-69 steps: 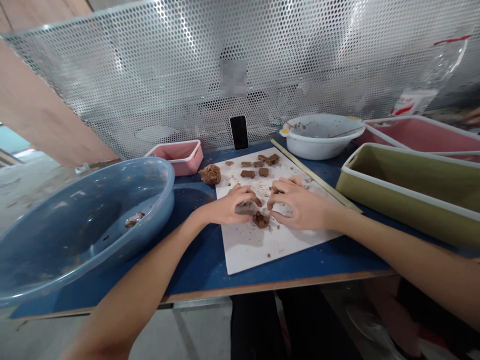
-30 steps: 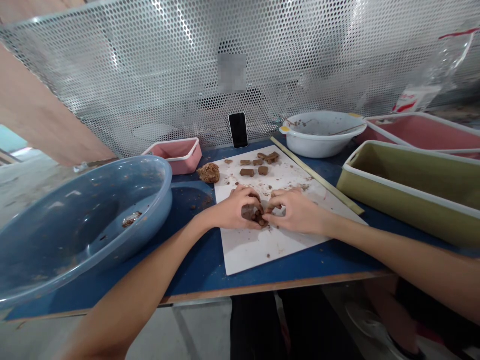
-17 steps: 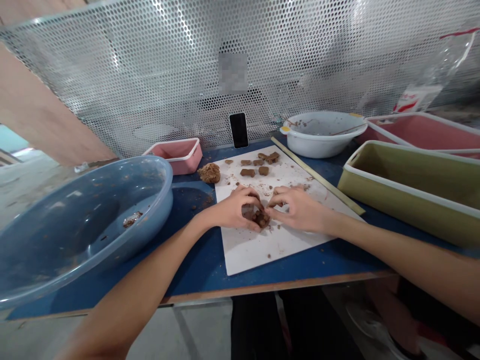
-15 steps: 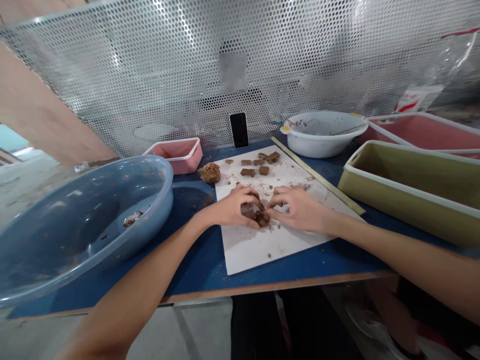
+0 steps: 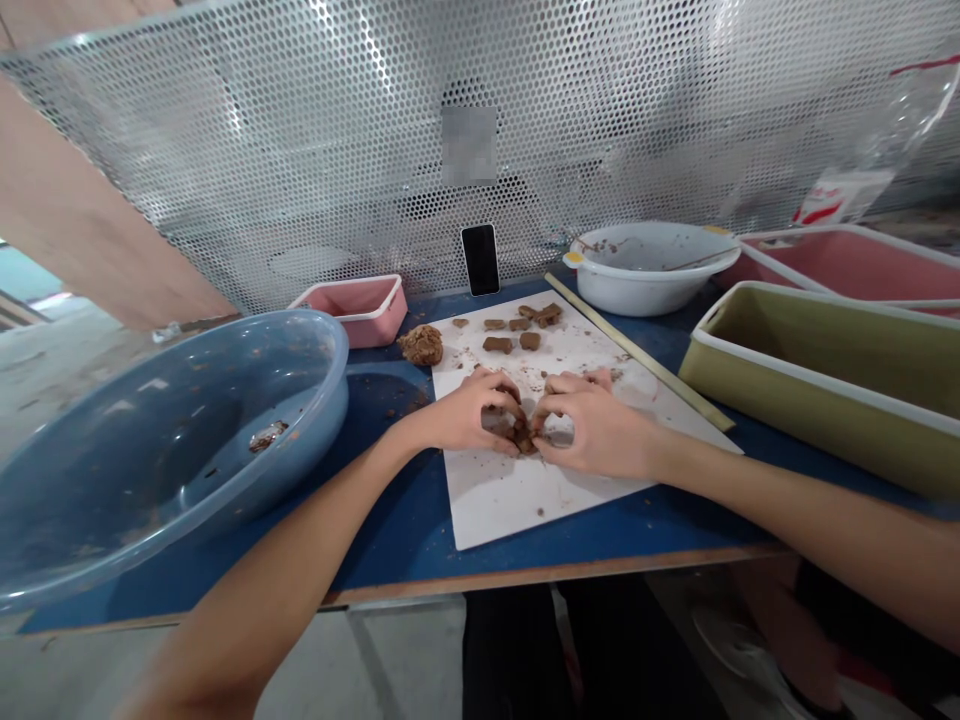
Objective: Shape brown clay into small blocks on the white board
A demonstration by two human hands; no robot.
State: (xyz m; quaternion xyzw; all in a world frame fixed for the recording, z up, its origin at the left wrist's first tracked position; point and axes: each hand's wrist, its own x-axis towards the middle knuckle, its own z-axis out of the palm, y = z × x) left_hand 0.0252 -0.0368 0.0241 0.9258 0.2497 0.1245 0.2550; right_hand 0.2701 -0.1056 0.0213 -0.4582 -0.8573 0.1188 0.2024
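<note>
On a white board (image 5: 491, 510), my left hand (image 5: 480, 412) curls its thumb and fingers around the left side of a brown clay lump (image 5: 526, 440). My right hand (image 5: 592, 425) pinches the same lump from the right, thumb and fingertips against it. The fingers partly cover the lump. Several small shaped clay pieces (image 5: 498, 344) lie farther up the board, with crumbs scattered around them. A bigger rough clay ball (image 5: 421, 345) sits at the board's left edge.
A large blue basin (image 5: 330, 400) stands left, a small pink tub (image 5: 382, 310) behind it. A phone (image 5: 480, 260) leans against perforated metal mesh. Along the board's right lies a wooden strip (image 5: 645, 355). A white basin (image 5: 637, 290) and a green planter (image 5: 795, 400) are right.
My right hand has shifted slightly, its fingers closing further over the clay lump, which is now more covered. My left hand stays nearly in place.
</note>
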